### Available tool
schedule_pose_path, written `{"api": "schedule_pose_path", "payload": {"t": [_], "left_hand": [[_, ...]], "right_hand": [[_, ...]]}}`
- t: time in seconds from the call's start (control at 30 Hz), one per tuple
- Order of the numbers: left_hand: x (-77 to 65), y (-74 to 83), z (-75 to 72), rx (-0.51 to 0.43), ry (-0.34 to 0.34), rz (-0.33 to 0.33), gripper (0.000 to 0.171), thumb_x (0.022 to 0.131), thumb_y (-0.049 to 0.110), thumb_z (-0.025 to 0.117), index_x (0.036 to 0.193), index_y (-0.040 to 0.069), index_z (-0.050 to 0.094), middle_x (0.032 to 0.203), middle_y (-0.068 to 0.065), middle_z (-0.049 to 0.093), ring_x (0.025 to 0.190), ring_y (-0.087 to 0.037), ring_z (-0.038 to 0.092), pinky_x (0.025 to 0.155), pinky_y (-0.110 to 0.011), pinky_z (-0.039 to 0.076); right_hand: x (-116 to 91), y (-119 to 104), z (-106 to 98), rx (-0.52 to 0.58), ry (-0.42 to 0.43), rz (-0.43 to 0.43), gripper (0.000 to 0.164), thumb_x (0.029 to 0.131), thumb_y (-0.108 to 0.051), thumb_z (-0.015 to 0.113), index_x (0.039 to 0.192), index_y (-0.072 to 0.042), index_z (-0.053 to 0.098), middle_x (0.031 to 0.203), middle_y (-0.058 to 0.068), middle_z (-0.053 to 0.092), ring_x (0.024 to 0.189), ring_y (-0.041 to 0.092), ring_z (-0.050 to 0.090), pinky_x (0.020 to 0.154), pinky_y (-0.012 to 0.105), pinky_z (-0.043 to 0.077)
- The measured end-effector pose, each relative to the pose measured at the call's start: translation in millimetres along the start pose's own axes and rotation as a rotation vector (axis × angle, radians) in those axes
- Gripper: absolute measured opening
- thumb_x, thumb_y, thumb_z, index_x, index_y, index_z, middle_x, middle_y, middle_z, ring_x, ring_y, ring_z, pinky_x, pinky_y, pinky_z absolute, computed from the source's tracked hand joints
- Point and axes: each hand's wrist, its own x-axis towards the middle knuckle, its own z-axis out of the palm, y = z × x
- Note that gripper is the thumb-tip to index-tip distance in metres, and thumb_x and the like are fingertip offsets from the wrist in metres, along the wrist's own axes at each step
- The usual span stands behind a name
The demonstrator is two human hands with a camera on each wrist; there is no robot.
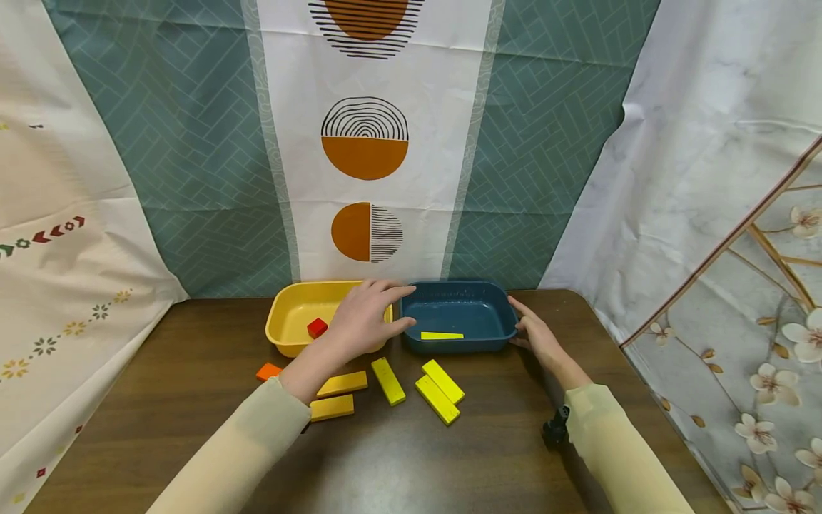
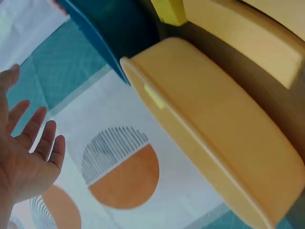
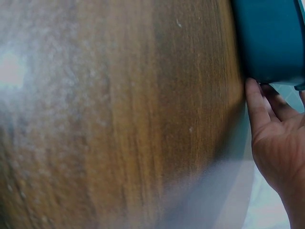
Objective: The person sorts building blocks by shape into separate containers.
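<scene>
My left hand (image 1: 364,314) hovers over the right part of the yellow bin (image 1: 276,325), fingers spread toward the blue bin's left rim. In the left wrist view this hand (image 2: 31,157) holds nothing. My right hand (image 1: 536,335) is at the blue bin's (image 1: 459,345) right end. There, in the right wrist view, its extended fingers (image 3: 257,107) touch the bin's outer wall. Inside the blue bin lies a yellow block (image 1: 442,335); a red block (image 1: 317,328) sits in the yellow bin, part of whose inside is hidden by my left hand.
In front of the bins, on the brown wooden table (image 1: 411,471), lie yellow blocks (image 1: 388,382), two amber blocks (image 1: 332,407) and an orange block (image 1: 268,371) partly behind my left forearm. Patterned cloth (image 1: 411,143) hangs behind the table.
</scene>
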Motion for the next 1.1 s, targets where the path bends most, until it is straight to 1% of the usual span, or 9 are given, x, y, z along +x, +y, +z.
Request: {"api": "schedule_pose_path", "payload": {"t": [0.23, 0.4, 0.53, 0.67, 0.8, 0.9, 1.0, 1.1], "left_hand": [[-29.0, -13.3, -23.9, -0.016, 0.072, 0.038, 0.057, 0.090, 0.041, 0.078, 0.142, 0.023, 0.063, 0.138, -0.001, 0.061, 0.126, -0.026, 0.051, 0.107, -0.049, 0.044], [-56.3, -27.6, -37.5, -0.034, 0.086, 0.015, 0.056, 0.089, 0.037, 0.080, 0.140, 0.020, 0.065, 0.136, -0.005, 0.063, 0.125, -0.029, 0.053, 0.105, -0.054, 0.044], [-76.9, -40.5, -44.7, -0.018, 0.091, 0.000, 0.056, 0.089, 0.036, 0.080, 0.140, 0.020, 0.065, 0.134, -0.004, 0.064, 0.123, -0.028, 0.053, 0.102, -0.054, 0.046], [-91.5, -50.5, -48.0, 0.005, 0.100, -0.014, 0.055, 0.087, 0.036, 0.082, 0.138, 0.020, 0.067, 0.131, -0.002, 0.065, 0.120, -0.026, 0.053, 0.098, -0.052, 0.049], [-101.5, -56.3, -47.8, 0.010, 0.098, -0.005, 0.053, 0.086, 0.035, 0.083, 0.135, 0.018, 0.069, 0.129, -0.002, 0.067, 0.117, -0.026, 0.054, 0.097, -0.053, 0.047], [-107.5, -57.8, -46.0, 0.012, 0.083, 0.008, 0.052, 0.086, 0.036, 0.083, 0.133, 0.019, 0.070, 0.128, -0.002, 0.067, 0.118, -0.026, 0.054, 0.100, -0.054, 0.045], [-113.2, -58.2, -42.7, 0.017, 0.063, 0.004, 0.050, 0.085, 0.037, 0.084, 0.131, 0.021, 0.072, 0.127, 0.000, 0.068, 0.119, -0.025, 0.055, 0.102, -0.054, 0.045], [-119.5, -58.0, -38.1, 0.033, 0.041, -0.003, 0.047, 0.085, 0.038, 0.084, 0.127, 0.022, 0.074, 0.123, 0.002, 0.069, 0.116, -0.024, 0.056, 0.100, -0.053, 0.046]], "right_hand": [[-1.5, 0.6, -0.5, 0.000, 0.000, -0.002, 0.070, 0.096, -0.003, 0.030, 0.165, -0.015, 0.022, 0.167, 0.020, 0.016, 0.139, 0.043, 0.036, 0.108, 0.058, 0.042], [-1.2, 0.2, 0.7, -0.001, 0.003, -0.001, 0.071, 0.096, -0.004, 0.030, 0.165, -0.016, 0.022, 0.166, 0.022, 0.019, 0.137, 0.042, 0.037, 0.107, 0.056, 0.044], [-1.5, -0.6, 1.9, 0.004, 0.007, -0.003, 0.070, 0.096, -0.004, 0.031, 0.165, -0.016, 0.023, 0.166, 0.021, 0.019, 0.138, 0.042, 0.036, 0.108, 0.059, 0.041], [-1.5, -1.1, 2.0, -0.005, 0.007, -0.010, 0.071, 0.096, -0.004, 0.031, 0.165, -0.016, 0.023, 0.167, 0.020, 0.017, 0.140, 0.042, 0.035, 0.110, 0.062, 0.039], [-1.7, -1.3, 1.8, -0.005, 0.009, -0.009, 0.070, 0.096, -0.004, 0.031, 0.165, -0.016, 0.023, 0.167, 0.020, 0.018, 0.140, 0.041, 0.035, 0.110, 0.062, 0.038], [-1.6, -1.0, 1.5, -0.002, 0.010, -0.012, 0.070, 0.096, -0.004, 0.031, 0.165, -0.016, 0.023, 0.167, 0.019, 0.018, 0.140, 0.041, 0.035, 0.110, 0.062, 0.038], [-2.1, -0.7, 1.4, 0.000, 0.009, -0.016, 0.070, 0.096, -0.004, 0.032, 0.165, -0.016, 0.023, 0.168, 0.017, 0.015, 0.141, 0.041, 0.032, 0.110, 0.062, 0.038], [-3.4, -1.2, 2.0, 0.015, 0.012, -0.013, 0.070, 0.096, -0.004, 0.032, 0.165, -0.015, 0.024, 0.170, 0.013, 0.013, 0.143, 0.040, 0.030, 0.110, 0.063, 0.037]]}}
